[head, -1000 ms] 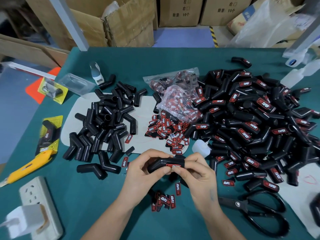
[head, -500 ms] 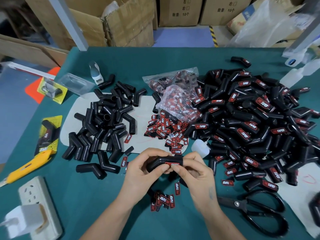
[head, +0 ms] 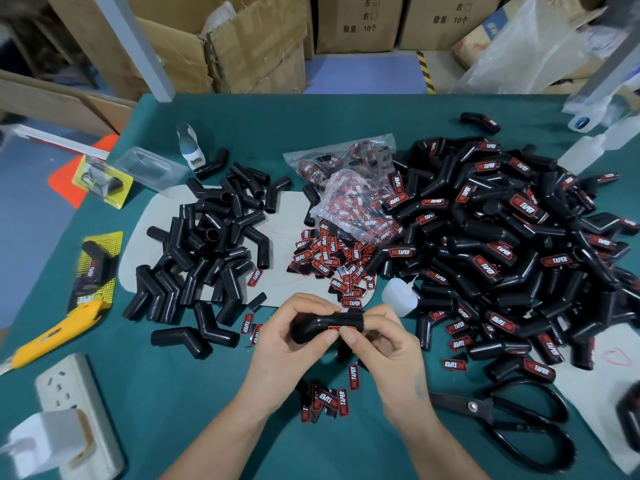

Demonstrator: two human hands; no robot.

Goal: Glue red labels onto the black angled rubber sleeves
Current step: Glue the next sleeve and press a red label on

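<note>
Head view: we hold one sleeve point(head: 327, 327) just above the worktop point(head: 173, 410), near the front edge, between both hands. Left hand point(head: 294, 344) grips the bent end, fingers curled over the top, thumb underneath, probably to keep the label face turned up toward us. Right hand point(head: 384, 351) is clamped on the straight end, thumb tip pressing a label point(head: 337, 328) onto the sleeve; only a red sliver of it shows between the two thumbs. Hands are close together, thumbs almost touching.

Our read: label is on, we're in the press-to-set step.

Layout looks like a left-to-right flow:
- bare pile point(head: 207, 251) on the left, on a grey mat point(head: 287, 206)
- loose labels point(head: 332, 261) in the middle, bag point(head: 353, 188) of more just behind
- glue bottle point(head: 398, 294) just beside the right hand, nozzle pointing right
- done pile point(head: 502, 244) on the right, labels mostly up
- a few spare labels point(head: 325, 400) between the wrists

Scissors point(head: 502, 424) lie right of the forearm, knife point(head: 52, 334) and power strip point(head: 79, 410) far left, all clear of the hands.
</note>
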